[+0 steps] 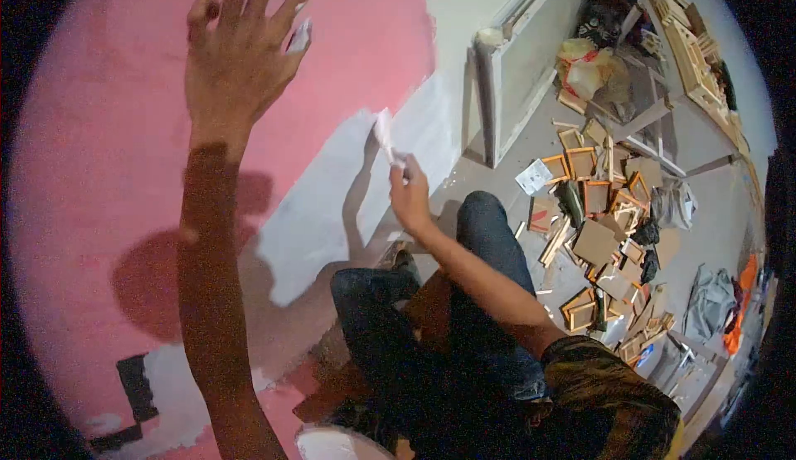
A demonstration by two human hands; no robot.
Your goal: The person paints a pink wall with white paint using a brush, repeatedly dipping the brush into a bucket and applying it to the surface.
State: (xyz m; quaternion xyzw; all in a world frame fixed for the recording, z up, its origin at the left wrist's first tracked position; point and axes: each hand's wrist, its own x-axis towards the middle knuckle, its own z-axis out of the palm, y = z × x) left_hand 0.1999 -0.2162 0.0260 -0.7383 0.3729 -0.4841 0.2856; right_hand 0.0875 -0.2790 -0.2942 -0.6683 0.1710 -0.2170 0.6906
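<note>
My left hand (245, 50) is raised over the pink part of the painted wall (348, 29), with its fingers spread and slightly bent. White marks show near its thumb. Lower right of it, my right hand (410, 191) is closed around the handle of a paintbrush (384, 133). The whitish brush tip touches the wall where a pale white-grey painted area (307, 211) meets the pink. Shadows of my arms and head fall across both colours. A round container with white contents (336, 443) shows at the bottom edge, partly cut off.
Small wooden frames and boards (597, 244) lie heaped on the floor at the right. A large white panel (518, 70) leans behind them. A wooden table (692, 62) stands at the upper right. Grey cloth (709, 302) and orange cloth (744, 307) lie at the far right.
</note>
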